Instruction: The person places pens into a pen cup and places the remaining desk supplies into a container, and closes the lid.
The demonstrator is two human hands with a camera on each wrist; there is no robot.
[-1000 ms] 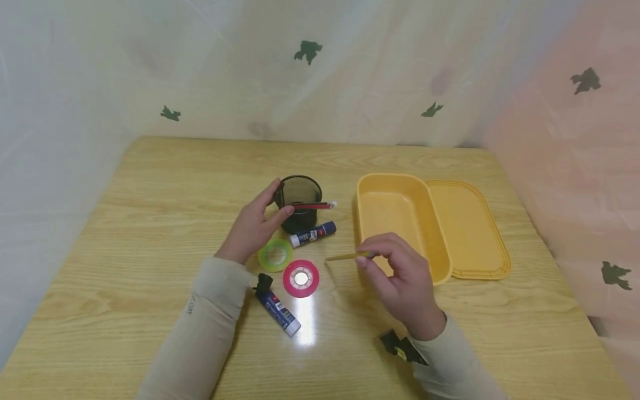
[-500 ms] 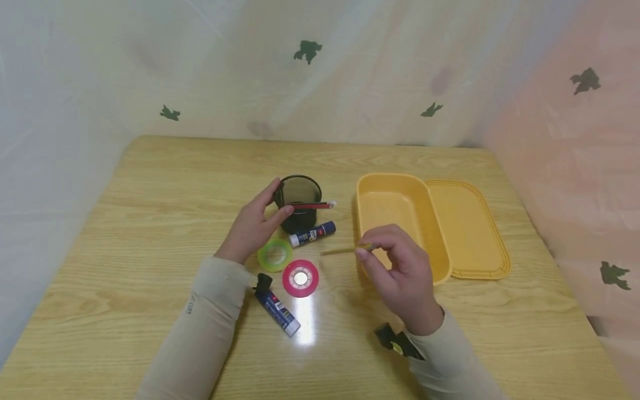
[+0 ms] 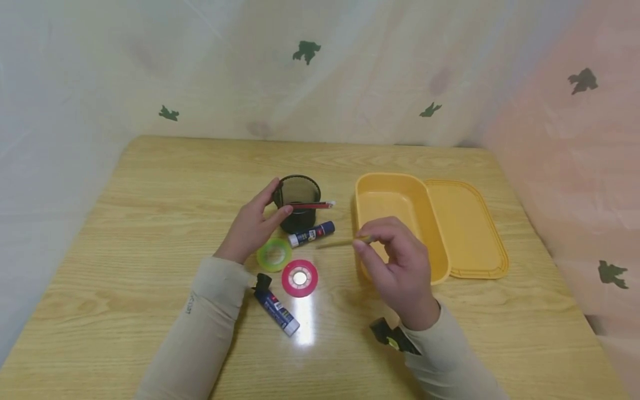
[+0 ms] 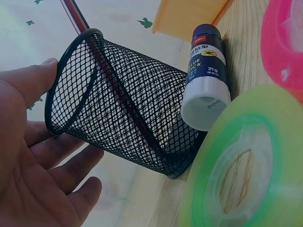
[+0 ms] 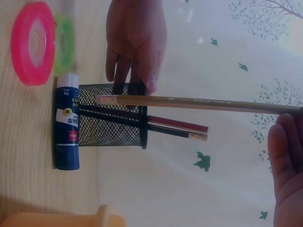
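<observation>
1. Head view: On the table (image 3: 190,183), the left hand (image 3: 252,228) grips the pencil cup (image 3: 299,219), with a red pencil (image 3: 311,206) leaning out past the rim. The right hand (image 3: 400,266) pinches a yellow pencil (image 3: 335,243), its far end pointing toward the cup, apart from it. Behind that hand sits an open yellow box (image 3: 387,205), partly covered by it, the lid (image 3: 470,228) against its side. Near the left arm lie a glue stick (image 3: 311,234), green tape (image 3: 262,261), pink tape (image 3: 288,282) and a second glue stick (image 3: 278,313).

2. Left wrist view: Thumb and fingers grasp the mesh cup at its rim; the red pencil slants through to the bottom.

3. Right wrist view: A black pencil (image 5: 177,133) shares the cup with the red one, both eraser ends out. The yellow pencil's eraser end shows in front of the mesh.
</observation>
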